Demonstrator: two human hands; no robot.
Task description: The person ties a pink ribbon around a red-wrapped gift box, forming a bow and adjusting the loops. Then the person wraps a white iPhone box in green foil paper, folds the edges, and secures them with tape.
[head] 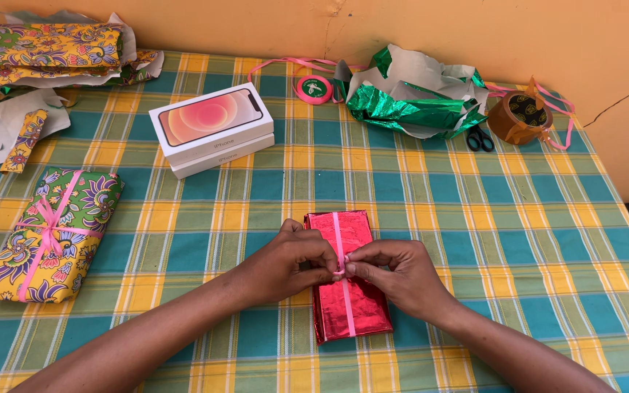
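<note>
I see a shiny red foil parcel (346, 291) crossed by a pale pink ribbon (342, 273); a tablecloth (475, 218) checked in teal, yellow and green; a yellow floral-print parcel (52, 233) tied in pink; two stacked white boxes (211, 129), the top one showing an orange-pink picture; crumpled green foil paper (409, 102), white on its reverse; a brown tape roll (520, 116); black-handled scissors (480, 138); an orange wall (402, 29).

We see open bench (518, 240) right of our hands. The stacked white boxes (212, 129) and crumpled green foil (409, 102) block the far side, a wrapped parcel (52, 233) the left.
</note>
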